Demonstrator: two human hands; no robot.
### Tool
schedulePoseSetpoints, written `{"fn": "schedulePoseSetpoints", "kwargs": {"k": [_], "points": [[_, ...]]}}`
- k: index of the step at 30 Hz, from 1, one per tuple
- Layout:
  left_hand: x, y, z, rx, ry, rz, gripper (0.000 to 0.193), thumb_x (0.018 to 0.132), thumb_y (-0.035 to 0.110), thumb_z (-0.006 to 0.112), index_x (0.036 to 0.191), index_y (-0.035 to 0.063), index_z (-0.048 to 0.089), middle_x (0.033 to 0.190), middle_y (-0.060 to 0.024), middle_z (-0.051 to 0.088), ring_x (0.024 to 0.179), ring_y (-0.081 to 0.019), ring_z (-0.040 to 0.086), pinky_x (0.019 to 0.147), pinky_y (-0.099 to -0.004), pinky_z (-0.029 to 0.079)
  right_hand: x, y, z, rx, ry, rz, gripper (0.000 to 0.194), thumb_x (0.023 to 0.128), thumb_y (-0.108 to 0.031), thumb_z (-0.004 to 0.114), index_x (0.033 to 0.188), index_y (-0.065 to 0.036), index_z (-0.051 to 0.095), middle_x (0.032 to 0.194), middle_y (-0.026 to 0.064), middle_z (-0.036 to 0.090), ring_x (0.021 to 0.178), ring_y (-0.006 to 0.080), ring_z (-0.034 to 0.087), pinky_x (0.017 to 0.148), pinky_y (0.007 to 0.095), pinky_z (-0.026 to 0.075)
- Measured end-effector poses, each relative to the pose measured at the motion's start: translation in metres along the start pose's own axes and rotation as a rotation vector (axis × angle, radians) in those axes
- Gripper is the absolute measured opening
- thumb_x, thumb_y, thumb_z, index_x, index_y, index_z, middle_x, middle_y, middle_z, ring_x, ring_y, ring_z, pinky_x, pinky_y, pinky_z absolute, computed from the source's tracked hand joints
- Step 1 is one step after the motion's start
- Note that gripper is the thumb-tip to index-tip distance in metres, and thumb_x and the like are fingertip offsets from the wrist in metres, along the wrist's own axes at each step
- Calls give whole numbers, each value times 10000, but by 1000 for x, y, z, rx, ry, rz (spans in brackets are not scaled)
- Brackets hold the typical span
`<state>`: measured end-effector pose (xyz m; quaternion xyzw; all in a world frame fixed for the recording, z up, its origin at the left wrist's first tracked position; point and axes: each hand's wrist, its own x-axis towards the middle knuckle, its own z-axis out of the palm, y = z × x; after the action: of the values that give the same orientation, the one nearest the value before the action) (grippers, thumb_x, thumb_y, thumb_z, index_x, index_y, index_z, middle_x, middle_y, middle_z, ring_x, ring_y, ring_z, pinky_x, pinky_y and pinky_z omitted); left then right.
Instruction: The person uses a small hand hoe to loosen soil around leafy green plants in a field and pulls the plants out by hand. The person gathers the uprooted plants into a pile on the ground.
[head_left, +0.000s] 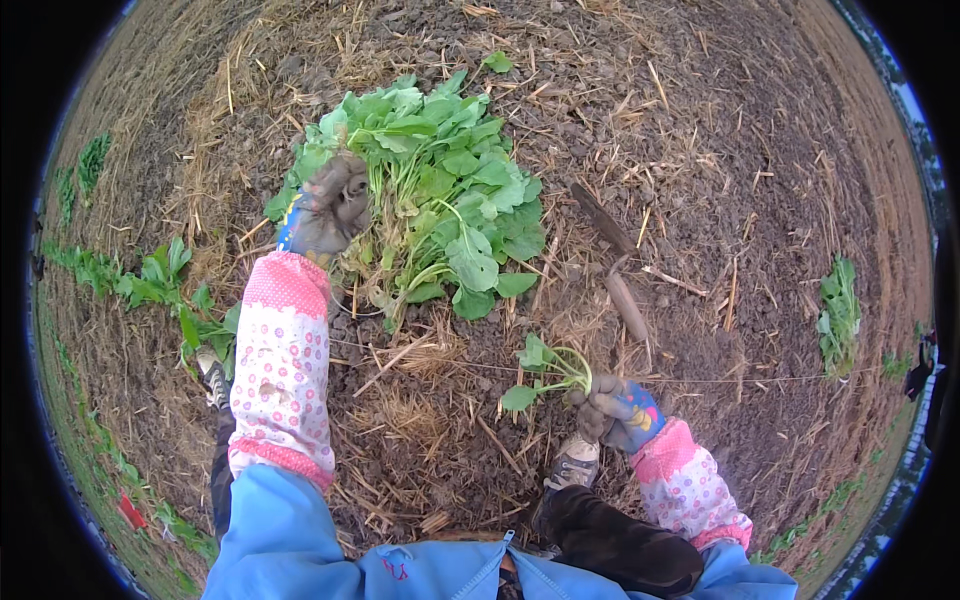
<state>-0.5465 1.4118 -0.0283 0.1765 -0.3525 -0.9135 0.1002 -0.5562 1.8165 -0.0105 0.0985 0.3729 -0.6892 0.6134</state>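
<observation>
My left hand (337, 202), in a muddy work glove, is curled at the left side of a large heap of leafy green plants (457, 187) on the soil. Its palm side is partly hidden, and I cannot tell whether it grips stems there. Closer to my body on the right, my right hand (611, 409), gloved too, pinches the bent stems of a small leafy green seedling (559, 375). The leaves of that seedling point left, above the straw-strewn ground. A thin string (712, 379) runs across the soil near my right hand.
Dark wood pieces (626, 307) lie right of the heap. Another bunch of green plants (838, 319) rests at the far right. A leafy row (154, 277) stretches on the left, near my shoe (216, 382). My other shoe (574, 465) is just below my right hand.
</observation>
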Motion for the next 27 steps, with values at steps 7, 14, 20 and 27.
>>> {"fn": "schedulePoseSetpoints", "kwargs": {"k": [7, 14, 20, 27], "points": [[-109, -127, 58, 813, 75, -356, 323, 783, 270, 514, 916, -24, 497, 760, -68, 540, 505, -135, 524, 486, -229, 423, 22, 5, -13, 409, 145, -309, 315, 787, -156, 523, 1030, 6, 404, 704, -10, 484, 621, 114, 492, 575, 242, 434], [-176, -192, 57, 901, 169, -428, 181, 792, 191, 503, 803, 10, 498, 592, -32, 520, 466, -114, 488, 451, -231, 390, 40, 12, -12, -1464, 922, -657, 327, 759, -199, 513, 1013, 4, 474, 802, 162, 566, 735, 291, 560, 645, 326, 438], [-201, -201, 65, 1095, -91, -314, 262, 794, 156, 489, 1011, 13, 511, 748, -14, 557, 602, -58, 453, 532, -206, 376, 78, 60, -6, -1251, 174, -112, 313, 741, -266, 557, 894, 7, 567, 763, 148, 587, 728, 242, 576, 651, 308, 445], [-144, -173, 10, 1240, 245, -312, 245, 828, 153, 403, 964, 2, 539, 636, -74, 561, 381, -117, 453, 335, -243, 357, 81, 70, -35, -744, 240, -37, 266, 740, -145, 579, 928, 40, 542, 732, 94, 583, 567, 137, 566, 493, 256, 454]]}}
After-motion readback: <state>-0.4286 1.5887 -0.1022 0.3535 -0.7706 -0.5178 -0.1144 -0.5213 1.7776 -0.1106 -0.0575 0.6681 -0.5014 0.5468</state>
